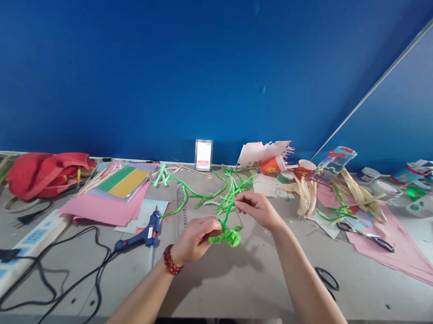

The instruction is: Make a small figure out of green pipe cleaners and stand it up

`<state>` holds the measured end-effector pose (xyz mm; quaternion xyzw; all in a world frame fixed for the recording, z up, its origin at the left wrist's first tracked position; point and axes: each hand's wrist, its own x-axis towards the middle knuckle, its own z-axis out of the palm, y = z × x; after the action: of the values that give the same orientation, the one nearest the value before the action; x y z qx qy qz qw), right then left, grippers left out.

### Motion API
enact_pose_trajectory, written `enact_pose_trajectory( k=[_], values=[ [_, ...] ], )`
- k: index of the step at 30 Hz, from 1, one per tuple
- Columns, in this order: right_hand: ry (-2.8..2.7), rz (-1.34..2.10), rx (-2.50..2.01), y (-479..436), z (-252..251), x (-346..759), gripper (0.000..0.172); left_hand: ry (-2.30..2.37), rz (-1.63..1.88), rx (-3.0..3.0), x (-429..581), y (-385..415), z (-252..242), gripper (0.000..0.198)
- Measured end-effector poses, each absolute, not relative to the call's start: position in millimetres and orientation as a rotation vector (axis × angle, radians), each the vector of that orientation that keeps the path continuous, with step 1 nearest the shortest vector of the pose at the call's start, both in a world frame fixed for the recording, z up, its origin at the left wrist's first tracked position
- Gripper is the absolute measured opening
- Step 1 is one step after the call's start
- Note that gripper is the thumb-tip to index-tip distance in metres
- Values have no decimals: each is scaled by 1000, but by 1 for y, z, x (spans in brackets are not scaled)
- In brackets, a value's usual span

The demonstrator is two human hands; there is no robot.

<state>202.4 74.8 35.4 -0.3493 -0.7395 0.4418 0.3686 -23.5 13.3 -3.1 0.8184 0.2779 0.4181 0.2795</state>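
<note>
The fingers of the left hand (pixel 209 230) curl closed around the base of a green pipe-cleaner coil (pixel 228 237), a small, lumpy, twisted shape that sticks out past the fingertips toward the right hand. A red beaded bracelet (pixel 173 259) circles the left wrist. The fingers of the right hand (pixel 245 200) form a narrow pinch on a thin green pipe-cleaner stem (pixel 227 215) rising from the coil; the right hand (pixel 259 210) is above and just to the right of the coil.

Beyond the hands, a loose tangle of green pipe cleaners (pixel 214 193) lies on the grey worktop (pixel 230 290). A clear ruler (pixel 180 211) lies just left of the hands, and a blue hot glue gun (pixel 148 234) rests near the left hand. Farther left are pink paper sheets (pixel 101 209), a green-and-yellow paper stack (pixel 124 183), a red cloth (pixel 47 173) and a white power strip (pixel 20 250) with black cables. To the right lie dried corn husks (pixel 304 196), a red paper cup (pixel 273 164) and scissors (pixel 366 237) on a pink paper sheet (pixel 401 256). A blue wall (pixel 222 69) rises behind the worktop.
</note>
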Motion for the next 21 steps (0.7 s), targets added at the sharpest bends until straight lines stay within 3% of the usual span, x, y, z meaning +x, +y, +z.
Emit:
enact_pose_trajectory(
  k=[5, 14, 21],
  values=[
    [-2084, 836, -976, 56, 63, 199, 14, 970, 1047, 2311, -24, 13, -6, 25],
    [-2246, 529, -815, 32, 85, 182, 12, 1087, 1124, 2213, -20, 11, -6, 12],
    [-2433, 261, -705, 11, 76, 163, 21, 1182, 1099, 2206, -16, 9, -11, 11]
  ],
)
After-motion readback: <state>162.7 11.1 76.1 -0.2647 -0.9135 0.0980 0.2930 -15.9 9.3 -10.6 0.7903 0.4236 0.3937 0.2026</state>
